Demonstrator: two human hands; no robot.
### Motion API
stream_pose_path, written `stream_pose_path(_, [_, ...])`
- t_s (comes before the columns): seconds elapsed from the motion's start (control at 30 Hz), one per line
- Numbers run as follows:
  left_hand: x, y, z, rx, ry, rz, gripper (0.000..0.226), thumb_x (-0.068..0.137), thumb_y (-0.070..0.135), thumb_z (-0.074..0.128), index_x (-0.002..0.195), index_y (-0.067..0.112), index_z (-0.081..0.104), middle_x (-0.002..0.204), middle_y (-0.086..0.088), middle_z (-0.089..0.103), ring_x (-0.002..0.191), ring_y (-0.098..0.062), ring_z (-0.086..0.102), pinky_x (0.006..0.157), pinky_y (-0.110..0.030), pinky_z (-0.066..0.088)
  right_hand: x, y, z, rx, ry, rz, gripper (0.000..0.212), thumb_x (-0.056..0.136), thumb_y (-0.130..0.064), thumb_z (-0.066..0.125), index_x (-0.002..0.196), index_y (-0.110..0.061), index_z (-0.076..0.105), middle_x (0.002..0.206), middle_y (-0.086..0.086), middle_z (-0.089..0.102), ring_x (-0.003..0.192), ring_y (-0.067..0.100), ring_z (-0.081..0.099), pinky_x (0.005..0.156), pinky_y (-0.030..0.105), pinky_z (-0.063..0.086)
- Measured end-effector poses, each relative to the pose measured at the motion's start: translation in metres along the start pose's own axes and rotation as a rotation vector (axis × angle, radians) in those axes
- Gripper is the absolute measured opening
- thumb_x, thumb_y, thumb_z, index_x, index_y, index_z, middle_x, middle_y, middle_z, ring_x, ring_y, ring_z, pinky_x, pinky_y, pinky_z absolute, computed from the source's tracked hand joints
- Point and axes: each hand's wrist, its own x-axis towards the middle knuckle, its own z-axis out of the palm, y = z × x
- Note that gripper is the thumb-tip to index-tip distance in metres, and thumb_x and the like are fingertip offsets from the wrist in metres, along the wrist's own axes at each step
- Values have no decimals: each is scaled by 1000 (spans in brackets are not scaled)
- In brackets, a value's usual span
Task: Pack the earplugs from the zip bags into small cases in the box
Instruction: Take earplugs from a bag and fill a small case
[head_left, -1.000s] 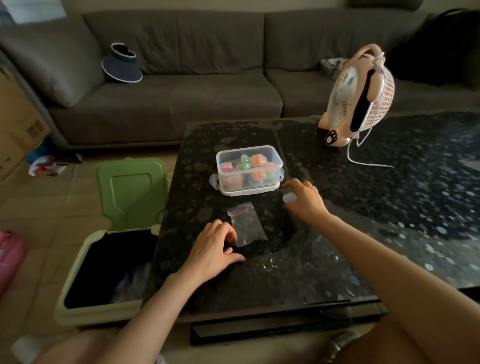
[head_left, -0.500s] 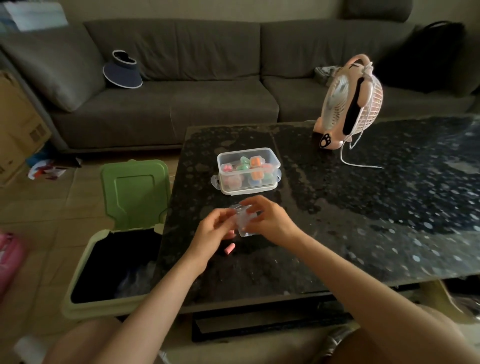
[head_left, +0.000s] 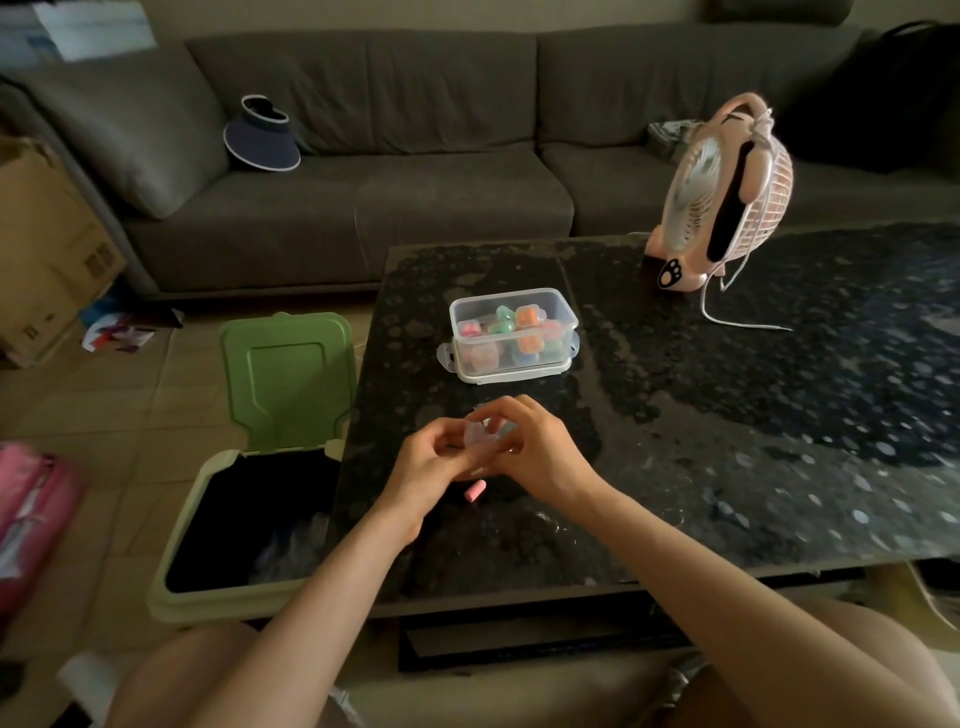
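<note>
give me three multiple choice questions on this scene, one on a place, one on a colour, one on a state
1. Where does the pink earplug lie?
A on the sofa
B on the table
C on the floor

2. What colour is the desk fan mainly?
A pink
B blue
C yellow

3. How is the lid of the bin?
A shut
B taken off and lying on the table
C raised open

Answers: 1 B, it rests on the dark tabletop; 2 A, its housing and grille are pink; 3 C, the green lid stands up behind the dark opening.
</note>
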Motion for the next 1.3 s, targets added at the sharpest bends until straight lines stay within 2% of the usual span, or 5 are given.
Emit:
stream_pose_path(0.33, [4, -3, -4, 67, 50, 5, 35, 69, 27, 80, 96, 11, 64, 96, -8, 70, 92, -21, 68, 87, -41, 55, 0, 4, 3, -94, -2, -125, 34, 81, -21, 73, 113, -16, 63, 106, -1, 60, 79, 6, 61, 69, 11, 51])
stream_pose_path(0.7, [6, 7, -23, -11, 188, 133, 37, 76, 12, 75, 103, 0, 54, 91, -1, 70, 78, -3, 68, 64, -17, 55, 10, 9, -3, -232, 37, 114, 34, 83, -16, 71, 115, -18, 59, 114, -3, 61, 91, 10, 59, 74, 18, 46])
stream_pose_path(0.97, [12, -17, -44, 402, 193, 209, 38, 71, 11, 79, 99, 13, 53, 98, 1, 66, 86, -8, 63, 77, -21, 51, 16, 31, 27, -513, -86, 122, 26, 87, -37, 64, 103, -16, 65, 114, -2, 54, 98, 15, 58, 78, 27, 50])
stream_pose_path(1.13, [16, -20, -44, 471, 185, 247, 42, 68, 9, 81, 98, 12, 53, 96, 1, 67, 84, -5, 63, 69, -8, 46, 22, 20, 29, -365, 114, 124, 23, 86, -40, 65, 96, -19, 66, 99, -5, 60, 84, 10, 57, 68, 23, 47])
stream_pose_path(1.3, [15, -17, -35, 470, 89, 305, 41, 68, 13, 81, 100, 14, 54, 95, 1, 69, 90, -11, 66, 82, -25, 52, 20, 8, 29, -396, 104, -24, 22, 86, -37, 66, 99, -20, 68, 99, -5, 59, 83, 10, 57, 68, 23, 49])
